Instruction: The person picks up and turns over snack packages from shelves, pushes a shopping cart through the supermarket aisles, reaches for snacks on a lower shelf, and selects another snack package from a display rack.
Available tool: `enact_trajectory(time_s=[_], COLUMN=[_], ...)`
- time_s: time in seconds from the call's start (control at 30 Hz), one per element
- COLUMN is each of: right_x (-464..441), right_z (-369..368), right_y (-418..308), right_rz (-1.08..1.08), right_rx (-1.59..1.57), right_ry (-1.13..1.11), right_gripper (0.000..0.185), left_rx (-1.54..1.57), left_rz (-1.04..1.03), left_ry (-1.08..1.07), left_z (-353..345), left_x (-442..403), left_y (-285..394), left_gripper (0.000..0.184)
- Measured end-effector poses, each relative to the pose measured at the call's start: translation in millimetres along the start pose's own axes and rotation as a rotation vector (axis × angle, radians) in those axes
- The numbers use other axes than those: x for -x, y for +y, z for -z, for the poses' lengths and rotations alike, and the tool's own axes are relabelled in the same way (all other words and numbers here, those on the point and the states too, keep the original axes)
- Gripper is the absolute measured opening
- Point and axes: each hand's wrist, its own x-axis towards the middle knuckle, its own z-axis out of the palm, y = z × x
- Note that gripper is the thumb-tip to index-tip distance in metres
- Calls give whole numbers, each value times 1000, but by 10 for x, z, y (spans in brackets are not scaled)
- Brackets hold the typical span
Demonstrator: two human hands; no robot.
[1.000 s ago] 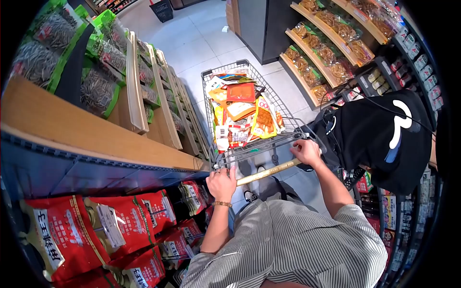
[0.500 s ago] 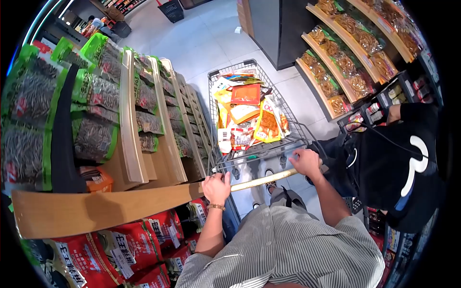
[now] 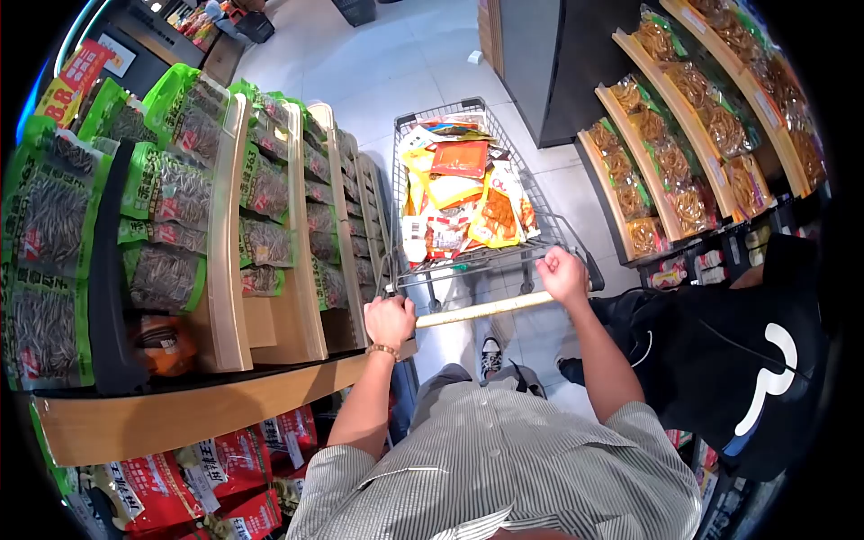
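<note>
A wire shopping cart (image 3: 560,236) stands in front of me, its basket piled with bagged snack packets (image 3: 448,191). On top lies a flat orange-red packet (image 3: 460,158). My left hand (image 3: 390,321) is closed around the left end of the cart's pale handle bar (image 3: 486,310). At the bar's right end, my right hand (image 3: 564,274) is closed on it too, fingers curled. A beaded bracelet (image 3: 384,352) circles my left wrist.
Close on my left, shelves (image 3: 225,252) hold green-edged bags of seeds (image 3: 171,184), with red bags (image 3: 153,490) below a wooden ledge (image 3: 207,409). A person in black (image 3: 738,360) stands at my right. Ahead right, a rack holds bagged brown snacks (image 3: 688,207); a dark pillar (image 3: 562,72) stands beside it.
The shelf ledge and racks have shifted in view as I and the cart move along the aisle. Both hands stay on the handle bar; my right fingers look more tightly curled.
</note>
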Motion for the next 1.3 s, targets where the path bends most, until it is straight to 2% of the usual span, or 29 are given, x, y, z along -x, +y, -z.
enact_trajectory(time_s=[0.07, 0.1, 0.2, 0.33, 0.43, 0.63, 0.83, 0.93, 1.03, 1.3], right_x=[-182, -267, -499, -874, -1093, -1646, -2332, -2634, -2927, -3747], right_z=[-22, -7, 33, 148, 110, 94, 85, 24, 111, 43], right_y=[-69, -82, -238, -310, -315, -284, -193, -287, -351, -439], right_rz=[28, 25, -18, -11, -35, 62, 94, 123, 38, 22], right_rx=[156, 159, 378, 396, 413, 365, 406, 329, 321, 353], right_ry=[3, 9, -82, -107, -85, 27, 28, 68, 73, 99], right_gripper=[24, 24, 25, 23, 22, 24, 19, 16, 19, 15], left_rx=[-20, -17, 7, 60, 75, 91, 113, 121, 131, 137], left_rz=[-13, -19, -46, 1, 6, 15, 59, 65, 60, 78], left_ry=[-130, -129, -450, -568, -583, -564, -568, -575, -576, -543], left_z=[54, 57, 93, 121, 124, 145, 109, 116, 114, 104], left_x=[-224, -320, -612, -993, -1236, -1742, -2303, -2607, -2936, -3674], left_y=[3, 8, 27, 218, 287, 461, 629, 679, 768, 872], left_gripper=[39, 39, 40, 42, 41, 42, 42, 43, 44, 44])
